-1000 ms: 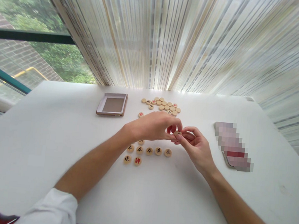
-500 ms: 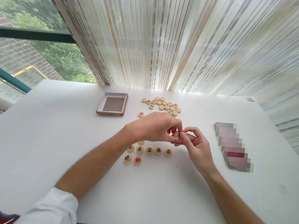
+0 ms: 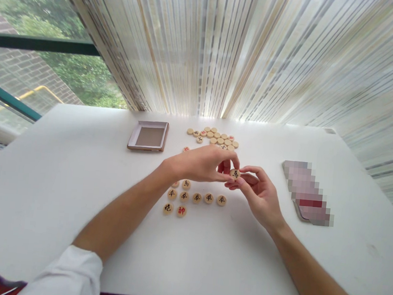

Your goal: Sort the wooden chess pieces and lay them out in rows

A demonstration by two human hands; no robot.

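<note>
Between both hands, above the table, is a round wooden Chinese chess piece with a black character facing me. My left hand reaches across from the left and pinches its left side between thumb and fingers. On the opposite side, the thumb and fingertips of my right hand close on the same piece. Below my left wrist lie sorted pieces: a black-marked piece beside a partly hidden red one, a row of matching black-marked pieces, then a black piece and a red piece.
Farther back lies a loose cluster of pieces, several without visible markings. An open shallow box sits at the back left. To the right is a pixelated, phone-shaped object. A striped curtain hangs behind the white table.
The held piece has turned so its character shows more fully. My left hand has risen slightly, uncovering more of the pieces below its wrist.
</note>
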